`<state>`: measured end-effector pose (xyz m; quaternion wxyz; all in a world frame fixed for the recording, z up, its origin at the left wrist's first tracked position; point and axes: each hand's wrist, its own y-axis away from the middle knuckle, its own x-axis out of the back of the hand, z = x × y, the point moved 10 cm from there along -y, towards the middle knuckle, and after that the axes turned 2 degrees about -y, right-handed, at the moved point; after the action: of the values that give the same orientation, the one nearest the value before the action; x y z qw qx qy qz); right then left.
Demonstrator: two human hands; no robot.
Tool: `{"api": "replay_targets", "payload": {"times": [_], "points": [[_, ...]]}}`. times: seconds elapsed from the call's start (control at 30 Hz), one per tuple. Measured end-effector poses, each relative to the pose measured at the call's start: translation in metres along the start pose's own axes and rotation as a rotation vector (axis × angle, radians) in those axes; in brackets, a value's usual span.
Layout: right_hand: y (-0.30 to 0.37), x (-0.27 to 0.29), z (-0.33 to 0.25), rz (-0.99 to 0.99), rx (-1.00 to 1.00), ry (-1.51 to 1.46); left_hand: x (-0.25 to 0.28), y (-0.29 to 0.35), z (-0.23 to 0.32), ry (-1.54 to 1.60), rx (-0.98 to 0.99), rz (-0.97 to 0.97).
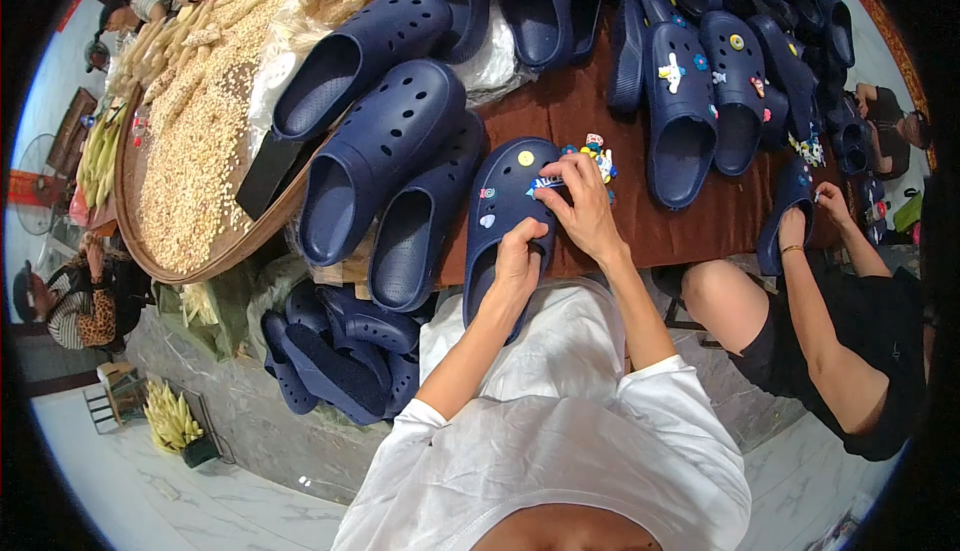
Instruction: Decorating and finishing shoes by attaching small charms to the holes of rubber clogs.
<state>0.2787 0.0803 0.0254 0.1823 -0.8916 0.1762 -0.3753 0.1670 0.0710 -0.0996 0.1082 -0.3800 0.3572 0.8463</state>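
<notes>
The left hand (518,259) is gripping a navy clog (497,213) by its side, near the opening. The right hand (583,203) is bending over the same clog, and its thumb and forefinger are touching a blue charm (547,183); whether they are pinching it firmly, I cannot tell. The two hands are working close to each other. The clog is lying at the near edge of the table (635,236), its toe pointing away and its heel reaching over the lap. It is also carrying a yellow charm (526,159) and a white heart (487,221). Just beyond the right hand, a small heap of charms (600,156) is resting on the table.

To the left, plain clogs (385,146) are leaning by a round tray (127,196), which is holding corn kernels (200,181). More clogs are piling below. Further right, two decorated clogs (680,101) are lying side by side, and a co-worker (865,351) is keeping one hand inside another clog (769,242).
</notes>
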Motion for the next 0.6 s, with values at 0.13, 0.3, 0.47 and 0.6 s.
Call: {"api": "replay_targets", "payload": {"times": [0.13,0.3,0.47,0.6], "points": [[0.001,-0.014,0.031,-0.07,-0.207,-0.283,-0.004,0.001,0.004,0.041,-0.024,0.02],[0.02,-0.02,0.056,0.07,-0.351,-0.422,0.001,-0.01,0.001,0.053,0.016,-0.025],[0.016,0.011,0.057,0.214,-0.33,0.041,0.014,-0.018,-0.003,0.059,0.01,-0.076],[-0.006,0.02,0.028,0.227,-0.177,0.184,-0.001,-0.011,-0.007,0.003,0.024,-0.131]]}}
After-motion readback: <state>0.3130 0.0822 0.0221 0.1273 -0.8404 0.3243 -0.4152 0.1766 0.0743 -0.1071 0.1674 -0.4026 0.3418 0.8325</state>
